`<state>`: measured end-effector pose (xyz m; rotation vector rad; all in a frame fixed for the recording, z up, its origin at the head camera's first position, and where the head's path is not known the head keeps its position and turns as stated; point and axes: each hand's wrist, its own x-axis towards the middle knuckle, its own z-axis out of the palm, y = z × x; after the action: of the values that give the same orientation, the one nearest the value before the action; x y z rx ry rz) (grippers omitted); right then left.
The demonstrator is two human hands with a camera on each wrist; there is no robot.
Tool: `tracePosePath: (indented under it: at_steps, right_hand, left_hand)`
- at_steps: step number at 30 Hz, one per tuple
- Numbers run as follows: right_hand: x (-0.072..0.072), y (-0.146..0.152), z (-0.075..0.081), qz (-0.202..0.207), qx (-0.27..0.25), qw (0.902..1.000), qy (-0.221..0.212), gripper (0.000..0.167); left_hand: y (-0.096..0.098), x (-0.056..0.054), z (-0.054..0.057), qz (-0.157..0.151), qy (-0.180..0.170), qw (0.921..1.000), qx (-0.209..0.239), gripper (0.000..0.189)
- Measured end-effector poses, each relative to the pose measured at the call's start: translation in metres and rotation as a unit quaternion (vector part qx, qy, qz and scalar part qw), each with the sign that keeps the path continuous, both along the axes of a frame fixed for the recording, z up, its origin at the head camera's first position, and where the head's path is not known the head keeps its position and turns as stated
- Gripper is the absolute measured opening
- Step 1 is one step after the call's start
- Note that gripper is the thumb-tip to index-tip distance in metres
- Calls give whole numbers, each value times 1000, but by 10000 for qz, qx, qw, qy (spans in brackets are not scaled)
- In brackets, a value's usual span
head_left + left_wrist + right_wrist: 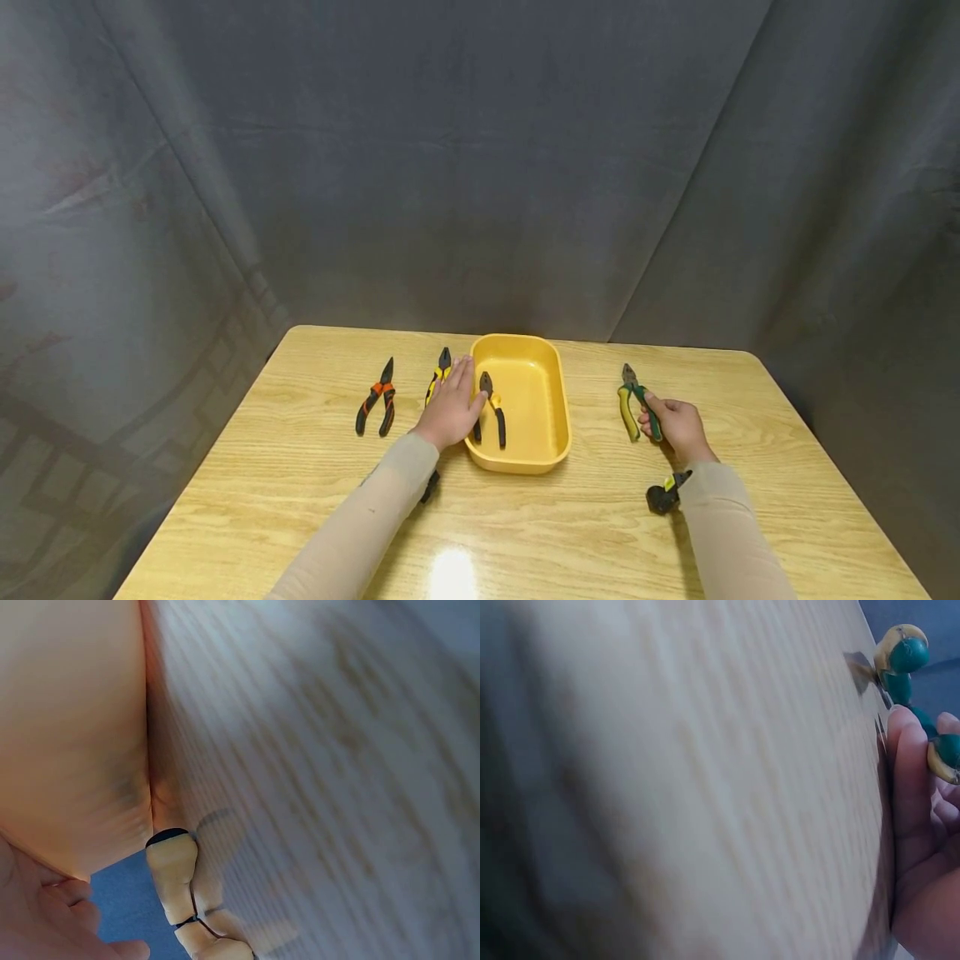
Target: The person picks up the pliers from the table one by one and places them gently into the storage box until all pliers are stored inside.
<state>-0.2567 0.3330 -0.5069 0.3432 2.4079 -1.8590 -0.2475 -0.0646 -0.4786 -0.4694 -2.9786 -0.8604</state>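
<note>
A yellow tray (532, 400) stands mid-table, with black-and-yellow pliers (501, 427) inside along its left side. My left hand (448, 410) lies on the tray's left rim, fingers extended and thumb reaching over the inside. In the left wrist view the tray wall (75, 727) rises beside the fingers (45, 919). Just left of that hand are yellow-and-black pliers (445, 360), partly covered by it. My right hand (681, 425) pinches one handle of green-and-yellow pliers (630, 383) at the right; their jaws point to the far edge. The right wrist view shows their handle ends (909, 656).
Orange-and-black pliers (386, 387) lie on the wooden table (300, 467) at the left. A black wrist camera (663, 497) hangs by the right wrist, and another black piece (430, 486) shows under the left forearm. Grey curtains (465, 183) surround the table's back and sides.
</note>
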Motion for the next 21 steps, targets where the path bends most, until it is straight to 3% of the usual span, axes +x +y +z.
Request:
tracePosePath:
  at_steps: [14,21]
  right_hand:
    - [4,-7,3,-135,548,9984,47,53]
    - [4,-8,3,-158,489,9987,39,53]
  left_hand:
    - [1,3,9,-34,-69,9998,-183,67]
    - [0,3,7,31,-145,9994,-301,68]
